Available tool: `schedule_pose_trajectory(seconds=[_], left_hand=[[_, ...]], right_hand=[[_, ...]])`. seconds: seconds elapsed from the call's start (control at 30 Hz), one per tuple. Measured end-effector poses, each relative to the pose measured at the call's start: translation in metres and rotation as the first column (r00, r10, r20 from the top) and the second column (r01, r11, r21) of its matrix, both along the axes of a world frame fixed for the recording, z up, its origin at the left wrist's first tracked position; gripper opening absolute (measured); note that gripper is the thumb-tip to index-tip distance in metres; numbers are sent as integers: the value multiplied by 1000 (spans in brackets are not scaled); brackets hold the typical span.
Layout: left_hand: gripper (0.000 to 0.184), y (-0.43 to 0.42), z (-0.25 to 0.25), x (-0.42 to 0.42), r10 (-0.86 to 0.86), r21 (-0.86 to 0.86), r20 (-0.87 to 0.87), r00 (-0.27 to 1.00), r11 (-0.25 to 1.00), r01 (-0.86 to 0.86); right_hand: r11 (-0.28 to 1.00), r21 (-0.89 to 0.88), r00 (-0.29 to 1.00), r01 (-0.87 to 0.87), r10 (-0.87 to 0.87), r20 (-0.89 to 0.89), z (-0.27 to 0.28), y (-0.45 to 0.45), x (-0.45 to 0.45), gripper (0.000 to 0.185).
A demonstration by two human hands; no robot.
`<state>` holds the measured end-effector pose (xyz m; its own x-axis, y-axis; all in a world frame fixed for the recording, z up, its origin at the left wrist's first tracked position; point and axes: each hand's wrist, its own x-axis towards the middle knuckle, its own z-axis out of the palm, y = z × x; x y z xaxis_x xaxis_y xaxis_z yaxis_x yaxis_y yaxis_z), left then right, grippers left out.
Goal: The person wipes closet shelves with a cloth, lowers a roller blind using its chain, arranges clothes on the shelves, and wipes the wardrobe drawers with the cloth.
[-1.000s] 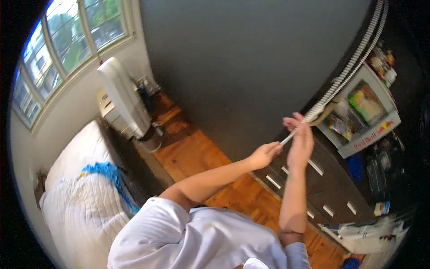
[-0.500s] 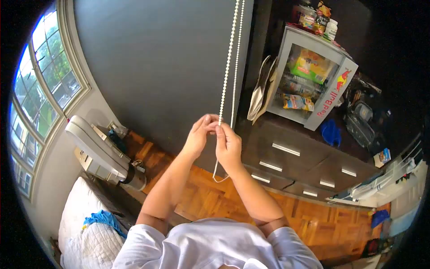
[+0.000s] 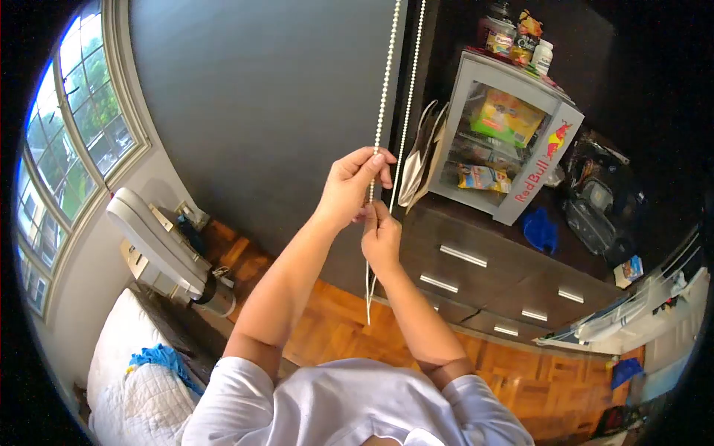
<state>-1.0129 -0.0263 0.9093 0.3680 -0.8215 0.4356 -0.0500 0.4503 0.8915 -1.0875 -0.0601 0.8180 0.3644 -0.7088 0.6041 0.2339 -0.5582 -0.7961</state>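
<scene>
A white beaded chain [image 3: 386,82] hangs in two strands in front of the dark grey panel [image 3: 253,97]. My left hand [image 3: 352,182] pinches the left strand between thumb and fingers. Just below it, my right hand [image 3: 381,232] is closed on the same strand. The other strand passes to the right of both hands, apart from my left fingers. Beneath my right hand the chain's lower loop [image 3: 368,301] dangles over the wooden floor.
A small Red Bull fridge [image 3: 513,141] stands on the dark drawer unit [image 3: 476,279], with jars on top and paper bags beside it. At left are windows [image 3: 82,111], a tall white appliance [image 3: 156,238] and a bed [image 3: 141,401] with a blue cloth.
The view has turned towards the fridge since the first frame. My left hand has moved up the chain above my right hand, and the strands now hang nearly upright.
</scene>
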Motion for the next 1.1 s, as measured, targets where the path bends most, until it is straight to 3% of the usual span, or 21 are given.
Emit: schedule_pose_trajectory(seconds=[0.27, 0.4, 0.43, 0.57, 0.7, 0.8, 0.87, 0.93, 0.97, 1.0, 1.03, 1.1], left_hand=[[23, -5, -14, 7, 8, 14, -33, 999, 1000, -7], [33, -3, -15, 6, 34, -81, -102, 994, 996, -42], [40, -3, -19, 12, -15, -92, -89, 996, 996, 6], [41, -1, -35, 19, 48, -29, -103, 994, 998, -51], [42, 16, -55, 24, 163, 103, -113, 980, 983, -151], [37, 40, -85, 43, 185, 207, -43, 982, 963, -172], [29, 63, -121, 63, -1, 379, 182, 983, 923, -69], [24, 101, -129, 43, -230, 595, 378, 897, 803, -45], [25, 114, -150, 47, -509, 732, 447, 735, 680, 26], [29, 133, -194, 51, -625, 723, 518, 584, 685, 92], [30, 158, -212, 40, -663, 751, 51, 747, 519, 409], [29, 188, -190, 18, -862, 889, 242, 445, 381, 254]], right_hand=[[1000, 18, 994, -20, 22, -103, 1, -5, -10, 18], [998, -6, 996, -68, 68, 57, -8, -14, -6, 29], [994, 5, 992, -112, 111, 55, -7, -15, -11, 34], [996, -4, 995, -86, 86, 46, -9, -15, -18, 37], [990, -133, 993, 55, -40, 114, -22, -26, -28, 37], [975, -64, 965, 211, -198, 172, -27, -50, -62, 33], [957, 30, 938, 290, -290, 190, -35, -68, -96, 32], [928, 127, 910, 351, -370, 187, -57, -82, -137, 31], [904, 151, 894, 400, -422, 152, -66, -81, -156, 30], [874, 176, 872, 454, -476, 114, -75, -78, -177, 29], [846, 235, 860, 479, -505, 67, -92, -75, -198, 28], [783, 351, 840, 514, -542, -21, -132, -73, -233, 26]])
